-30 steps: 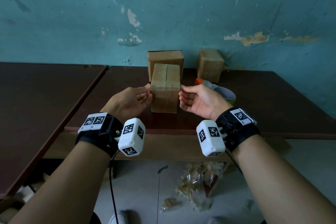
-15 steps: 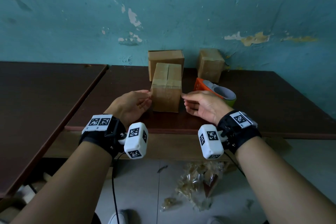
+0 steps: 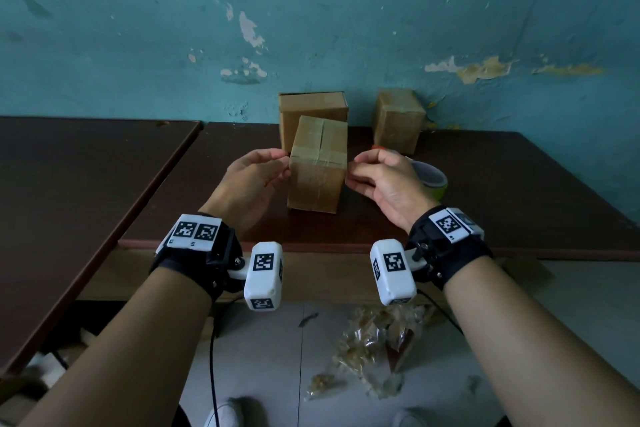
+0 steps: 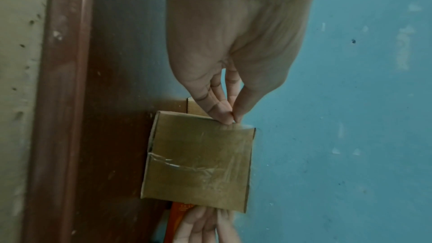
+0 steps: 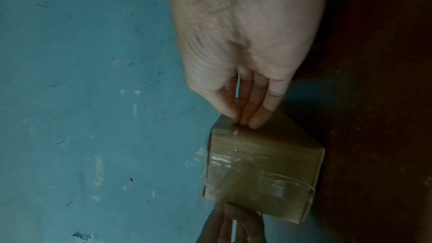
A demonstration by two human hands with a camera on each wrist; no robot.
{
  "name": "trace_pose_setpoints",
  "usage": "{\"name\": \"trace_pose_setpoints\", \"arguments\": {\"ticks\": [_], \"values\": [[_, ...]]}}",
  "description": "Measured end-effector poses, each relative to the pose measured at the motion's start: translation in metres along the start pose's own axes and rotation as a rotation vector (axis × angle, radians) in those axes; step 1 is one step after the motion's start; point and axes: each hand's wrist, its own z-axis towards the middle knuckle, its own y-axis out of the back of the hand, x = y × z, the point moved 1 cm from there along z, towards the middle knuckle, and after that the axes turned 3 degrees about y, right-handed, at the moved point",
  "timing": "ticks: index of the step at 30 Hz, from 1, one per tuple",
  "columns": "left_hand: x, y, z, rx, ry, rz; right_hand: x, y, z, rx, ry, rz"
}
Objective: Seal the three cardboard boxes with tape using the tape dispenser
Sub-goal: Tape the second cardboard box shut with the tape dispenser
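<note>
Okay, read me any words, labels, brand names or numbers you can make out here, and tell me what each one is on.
No text can be read.
Orange tape dispenser: faint printed marks, too blurred to read.
Wrist bands and wrist camera housings: black-and-white square code patterns, no words.
Front cardboard box, under clear tape: no print visible.
Two cardboard boxes behind: no print visible.

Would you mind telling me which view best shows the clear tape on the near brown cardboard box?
The left wrist view: the clear tape crosses the near cardboard box, glossy and wrinkled. The right wrist view shows it darker; the head view only faintly.
</note>
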Motion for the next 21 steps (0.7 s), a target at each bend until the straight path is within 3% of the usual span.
{"name": "trace_pose_setpoints", "arguments": {"ticks": [5,8,11,16,21], "values": [[-0.006,0.001,-0.003,-0.026,-0.045,0.16,0.001,0.002,0.0,0.024,0.052,-0.149],[-0.012,0.002,-0.003,-0.075,-0.157,0.258,0.008,0.004,0.001,0.001,0.195,-0.251],[-0.015,0.005,-0.002,-0.052,-0.284,0.368,0.014,0.007,0.003,0.069,0.322,-0.355],[-0.011,0.006,-0.006,0.08,-0.356,0.483,0.016,0.015,0.002,0.232,0.319,-0.443],[-0.008,0.012,-0.002,0.132,-0.368,0.524,0.012,0.018,0.002,0.253,0.308,-0.426]]}}
